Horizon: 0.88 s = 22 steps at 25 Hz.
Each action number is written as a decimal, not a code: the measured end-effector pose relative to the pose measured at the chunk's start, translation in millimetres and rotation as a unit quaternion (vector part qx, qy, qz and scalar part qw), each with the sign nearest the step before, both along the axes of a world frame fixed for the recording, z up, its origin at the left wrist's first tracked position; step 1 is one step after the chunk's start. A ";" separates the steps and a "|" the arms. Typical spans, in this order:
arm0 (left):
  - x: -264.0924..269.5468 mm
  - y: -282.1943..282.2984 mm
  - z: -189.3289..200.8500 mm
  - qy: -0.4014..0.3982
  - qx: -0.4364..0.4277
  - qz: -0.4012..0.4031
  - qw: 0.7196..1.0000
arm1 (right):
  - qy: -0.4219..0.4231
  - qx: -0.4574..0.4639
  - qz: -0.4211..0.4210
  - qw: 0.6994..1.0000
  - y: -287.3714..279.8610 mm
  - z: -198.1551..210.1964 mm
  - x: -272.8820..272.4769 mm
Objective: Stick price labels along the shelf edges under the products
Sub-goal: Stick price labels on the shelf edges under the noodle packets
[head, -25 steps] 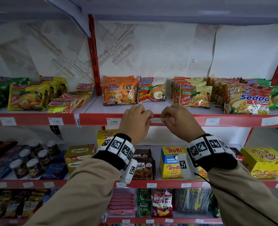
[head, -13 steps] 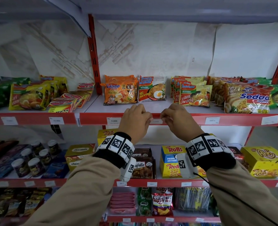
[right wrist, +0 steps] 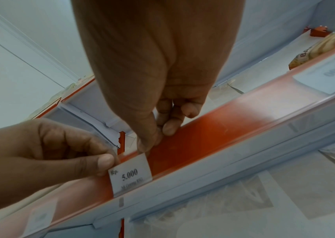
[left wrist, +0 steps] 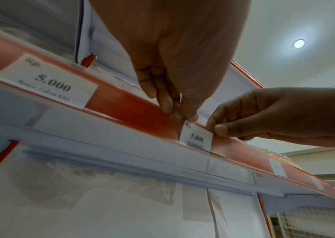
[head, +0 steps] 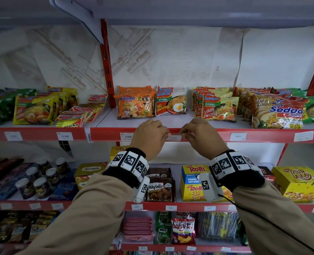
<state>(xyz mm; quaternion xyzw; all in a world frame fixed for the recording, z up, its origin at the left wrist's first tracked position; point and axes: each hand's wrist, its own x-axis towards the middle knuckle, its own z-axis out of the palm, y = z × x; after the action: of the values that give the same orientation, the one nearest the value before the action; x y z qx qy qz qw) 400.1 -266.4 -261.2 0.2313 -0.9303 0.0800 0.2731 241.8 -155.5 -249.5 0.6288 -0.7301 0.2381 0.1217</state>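
Note:
A white price label (head: 173,138) printed "5.000" sits on the red shelf edge (head: 207,135), below the Mi Goreng noodle pack (head: 170,103). My left hand (head: 166,135) pinches the label's upper left corner, and my right hand (head: 182,132) pinches its upper right corner. In the left wrist view the label (left wrist: 196,138) stands behind the clear strip, with my left hand (left wrist: 185,116) above it and my right hand (left wrist: 217,128) beside it. In the right wrist view, the right hand (right wrist: 154,138) and left hand (right wrist: 105,162) hold the label (right wrist: 131,175) by its top edge.
Another "5.000" label (head: 127,136) is fixed left of my hands and a further label (head: 238,136) to the right. Noodle packs line the shelf above the edge. Snack boxes and jars fill the lower shelves. A red upright post (head: 107,70) stands at the left.

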 end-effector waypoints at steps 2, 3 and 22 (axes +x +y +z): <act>-0.2 0.4 0.1 -0.001 0.000 0.004 1.000 | 0.004 0.000 0.002 1.000 -0.2 -0.8 -0.1; -1.0 0.9 -0.2 -0.005 0.001 0.008 1.000 | 0.012 0.003 0.003 1.000 -0.3 -1.3 -0.4; -20.7 24.5 -22.6 0.177 -0.083 0.004 0.981 | 0.125 -0.023 -0.031 0.991 38.5 -11.8 -51.0</act>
<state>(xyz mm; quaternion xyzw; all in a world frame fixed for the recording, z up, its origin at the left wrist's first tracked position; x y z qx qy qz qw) 379.5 -241.9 -283.8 0.2226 -0.8566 0.1157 0.4509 190.8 -117.1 -261.3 0.6277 -0.7228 0.1701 0.2337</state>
